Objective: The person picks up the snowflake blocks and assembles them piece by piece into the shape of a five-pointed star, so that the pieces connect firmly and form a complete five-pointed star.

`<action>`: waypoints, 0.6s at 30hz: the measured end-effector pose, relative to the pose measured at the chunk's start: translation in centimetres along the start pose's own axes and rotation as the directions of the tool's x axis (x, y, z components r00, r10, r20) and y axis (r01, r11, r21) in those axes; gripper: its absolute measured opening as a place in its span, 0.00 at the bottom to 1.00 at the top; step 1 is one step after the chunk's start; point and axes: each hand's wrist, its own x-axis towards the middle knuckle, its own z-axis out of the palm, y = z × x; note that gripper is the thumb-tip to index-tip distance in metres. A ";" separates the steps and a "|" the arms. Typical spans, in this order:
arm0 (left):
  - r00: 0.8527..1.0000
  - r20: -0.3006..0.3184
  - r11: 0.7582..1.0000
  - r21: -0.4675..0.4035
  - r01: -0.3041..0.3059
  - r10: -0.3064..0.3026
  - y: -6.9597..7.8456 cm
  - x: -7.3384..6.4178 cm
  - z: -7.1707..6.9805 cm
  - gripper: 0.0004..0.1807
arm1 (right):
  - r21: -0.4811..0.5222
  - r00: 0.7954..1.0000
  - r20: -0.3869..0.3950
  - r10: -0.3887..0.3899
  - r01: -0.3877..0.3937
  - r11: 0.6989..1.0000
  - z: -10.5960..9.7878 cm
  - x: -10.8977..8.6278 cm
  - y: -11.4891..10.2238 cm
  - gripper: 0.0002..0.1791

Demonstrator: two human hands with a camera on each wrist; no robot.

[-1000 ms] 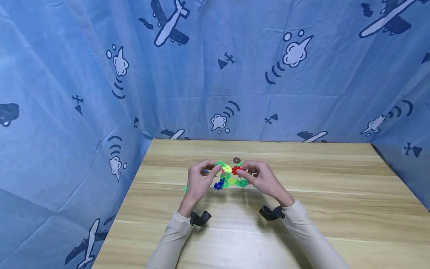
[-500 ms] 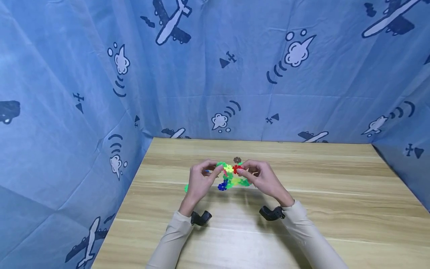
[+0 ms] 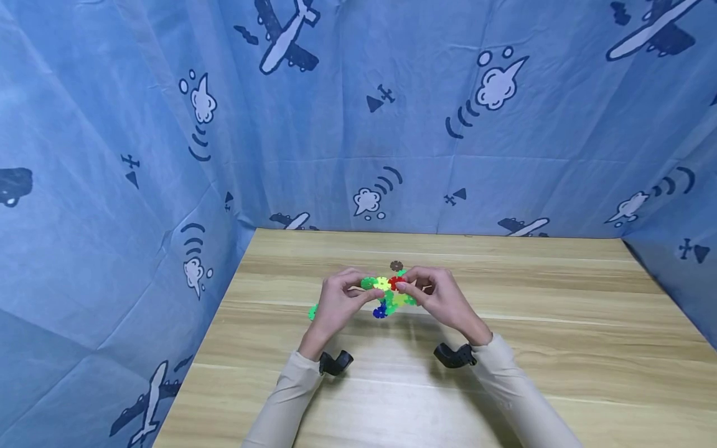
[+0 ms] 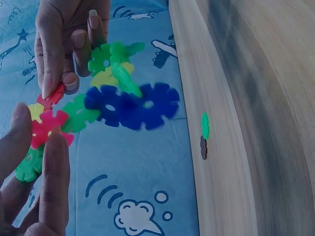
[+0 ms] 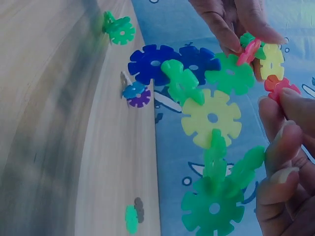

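Observation:
A linked build of notched plastic snowflake discs hangs between both hands, above the table. My left hand [image 3: 338, 305] pinches it at a pink disc [image 4: 49, 127], thumb on one side and fingers on the other. My right hand [image 3: 439, 297] grips a red disc [image 5: 281, 88] by its edge. A yellow disc [image 5: 271, 62] joins the two, with a green disc [image 4: 29, 164] by my left fingers. Below hang two dark blue discs [image 4: 150, 104], a pale yellow disc [image 5: 211, 119] and several green discs [image 5: 212, 206], some set at an angle.
Loose discs lie on the wooden table [image 3: 538, 323]: a brown one [image 3: 396, 266] behind the hands, a green piece [image 3: 312, 312] left of the left hand, and blue and purple ones [image 5: 139, 97]. A blue curtain [image 3: 313, 143] encloses the table's back and sides.
My left thumb has swung to the right across the pink disc, and the left hand has moved slightly right. The hanging blue part of the build has shifted right; the right hand stays nearly still.

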 end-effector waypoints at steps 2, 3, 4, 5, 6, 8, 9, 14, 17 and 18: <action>1.000 0.002 1.000 0.004 0.002 -0.002 0.0 0.0 0.1 0.18 | -0.024 1.000 -0.008 -0.028 0.027 0.999 0.0 -0.1 -0.1 0.06; 1.000 0.001 1.000 0.007 0.001 -0.001 0.1 0.0 0.1 0.17 | -0.035 0.999 -0.013 -0.041 0.040 0.999 0.1 -0.1 -0.2 0.06; 1.000 0.001 1.000 0.009 -0.001 0.001 0.1 0.0 0.2 0.16 | -0.044 0.998 -0.019 -0.053 0.052 0.998 0.1 -0.1 -0.2 0.05; 1.000 0.000 1.000 0.010 -0.004 0.004 0.2 0.0 0.2 0.16 | -0.052 0.997 -0.025 -0.068 0.067 0.996 0.1 -0.1 -0.2 0.04; 1.000 0.001 1.000 0.011 -0.007 0.007 0.2 0.0 0.2 0.15 | -0.059 0.996 -0.031 -0.084 0.082 0.995 0.1 -0.1 -0.2 0.04; 1.000 0.003 1.000 0.017 -0.015 0.015 0.3 0.0 0.2 0.14 | -0.072 0.992 -0.039 -0.118 0.115 0.991 0.2 -0.1 -0.1 0.03; 1.000 0.005 1.000 0.021 -0.019 0.019 0.3 0.0 0.2 0.14 | -0.080 0.989 -0.039 -0.140 0.136 0.987 0.2 -0.1 -0.1 0.02; 0.999 0.011 0.998 0.057 -0.036 0.036 0.4 0.1 0.3 0.14 | -0.119 0.975 -0.040 -0.219 0.213 0.970 0.4 -0.2 -0.1 0.02; 0.999 0.006 0.997 0.067 -0.040 0.040 0.5 0.1 0.4 0.14 | -0.122 0.977 -0.047 -0.208 0.201 0.972 0.4 -0.2 -0.2 0.02; 0.999 0.002 0.997 0.059 -0.040 0.040 0.5 0.1 0.4 0.13 | -0.125 0.979 -0.049 -0.197 0.190 0.974 0.4 -0.2 -0.3 0.02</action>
